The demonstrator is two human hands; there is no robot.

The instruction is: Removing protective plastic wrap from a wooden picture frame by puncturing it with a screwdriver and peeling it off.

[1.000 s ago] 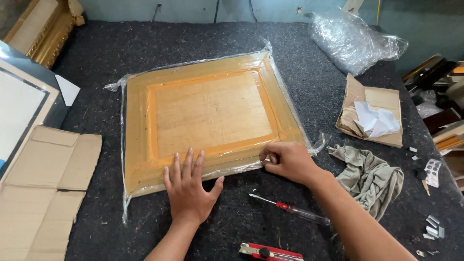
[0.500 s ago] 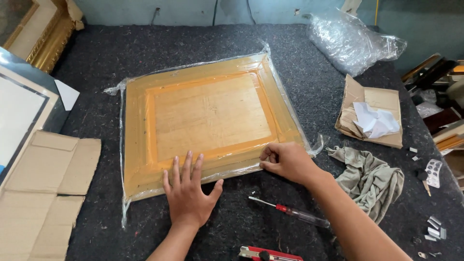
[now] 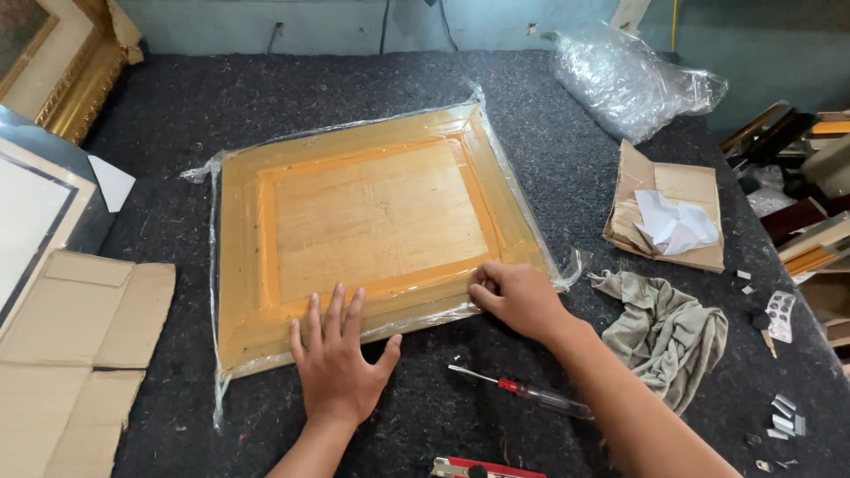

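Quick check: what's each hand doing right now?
Left hand: open, flat on the wrapped frame near edge.
Right hand: fingers curled at the frame's plastic wrap; grip cannot be told.

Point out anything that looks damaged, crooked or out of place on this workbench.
The clear plastic wrap on the wooden frame is loose and torn, with ragged ends at its corners. The frame lies askew on the table. A crumpled rag and torn cardboard lie to the right.
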